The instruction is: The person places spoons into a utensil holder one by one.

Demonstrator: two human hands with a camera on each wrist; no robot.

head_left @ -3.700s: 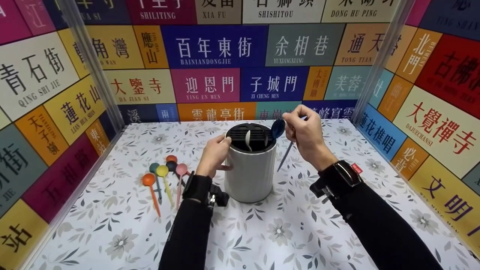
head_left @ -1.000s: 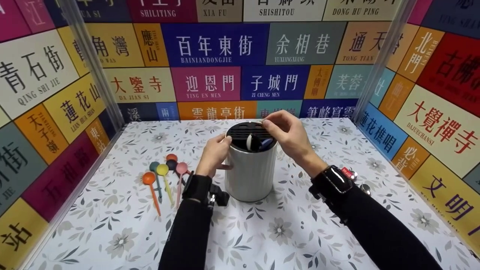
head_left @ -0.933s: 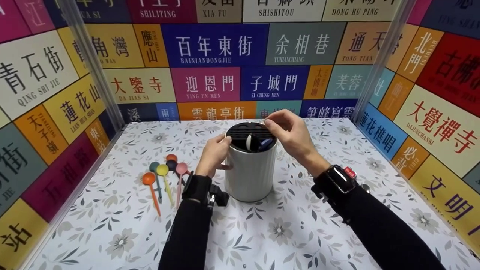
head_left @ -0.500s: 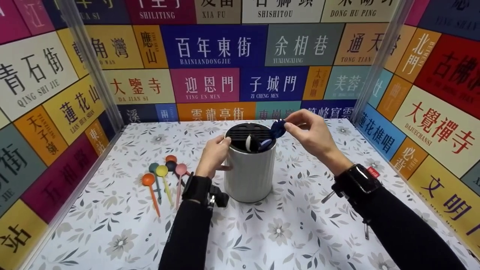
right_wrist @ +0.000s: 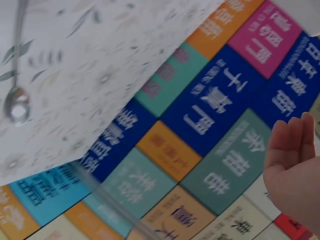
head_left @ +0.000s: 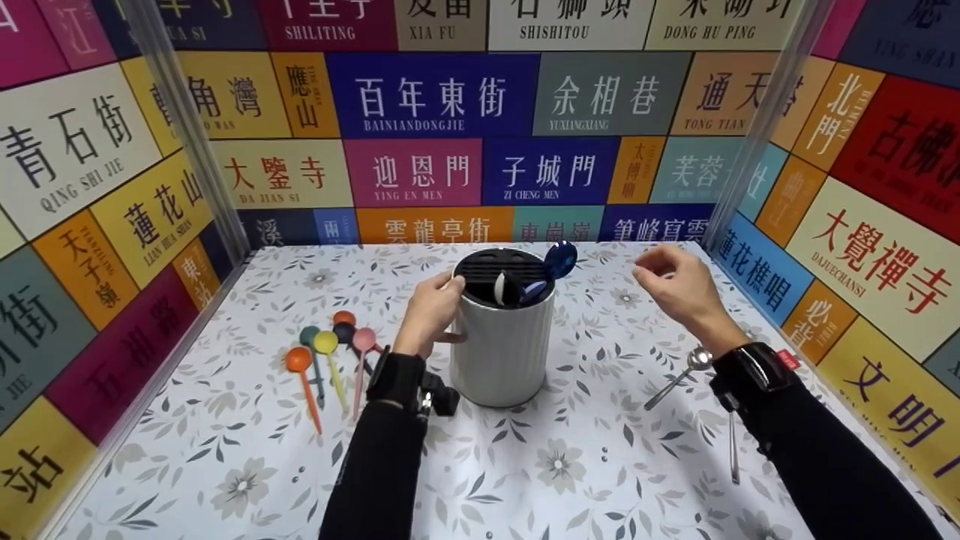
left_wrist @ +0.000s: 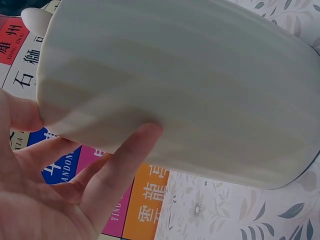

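Observation:
My left hand point(head_left: 431, 311) grips the left side of a white ribbed utensil holder point(head_left: 501, 360), thumb at its rim. In the left wrist view, a fingertip presses on the holder's wall point(left_wrist: 200, 95). A shiny dark blue spoon point(head_left: 561, 259) stands in the slotted black top, its bowl leaning out past the right rim. A white-edged black utensil head point(head_left: 504, 288) and a blue one point(head_left: 533, 291) sit lower in the front opening. To the right of the holder, my right hand point(head_left: 682, 289) is raised with loosely bent fingers and holds nothing.
Several coloured spoons lie left of the holder, among them an orange spoon point(head_left: 298, 360), a yellow spoon point(head_left: 325, 342) and a pink spoon point(head_left: 364, 339). A silver spoon point(head_left: 698, 358) and another metal handle point(head_left: 734, 450) lie by my right forearm. Printed panels point(head_left: 435, 94) wall the table.
My right hand has let go of the dark blue spoon, now in the holder, and drawn away to the right. My left hand has stayed on the holder.

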